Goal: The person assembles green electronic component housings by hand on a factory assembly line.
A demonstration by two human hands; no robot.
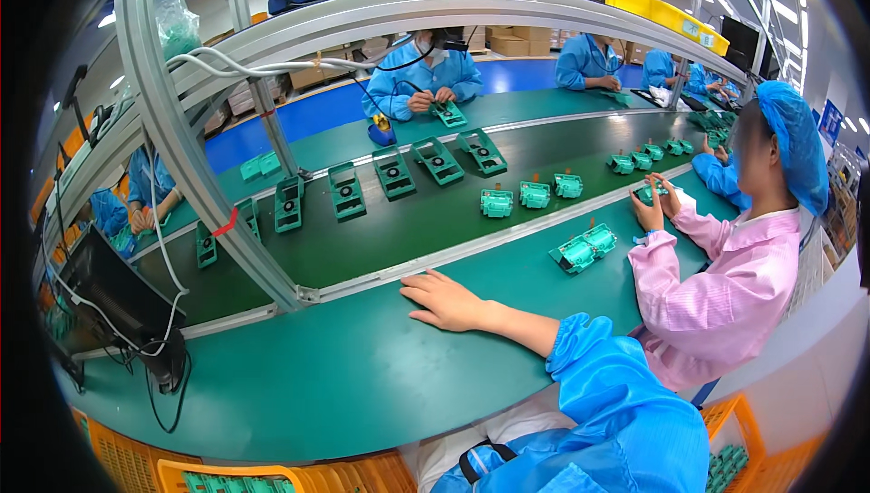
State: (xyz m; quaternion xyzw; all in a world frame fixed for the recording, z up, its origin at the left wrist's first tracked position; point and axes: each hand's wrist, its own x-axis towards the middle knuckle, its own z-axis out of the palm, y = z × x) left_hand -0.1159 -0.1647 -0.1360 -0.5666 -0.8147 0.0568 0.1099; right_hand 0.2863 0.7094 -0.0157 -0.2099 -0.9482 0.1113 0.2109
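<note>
My right hand [444,301] lies flat on the green worktop [362,384], its fingers spread and pointing left. It holds nothing, and its fingertips rest near the metal rail beside the conveyor. To the right of the hand, a pair of green plastic housings [584,248] sits on the worktop, apart from it. Beyond the rail, green trays with round black fans [394,174] stand in a row on the dark green conveyor [362,244]. Smaller green housings [535,194] sit further right on the conveyor. My left hand is out of view.
At right, a person in a pink coat [725,275] holds a green part. A metal post [181,130] and a dark monitor [113,298] stand at left. Orange crates [227,475] with green parts are below the near edge. Across the conveyor, people in blue [426,76] work.
</note>
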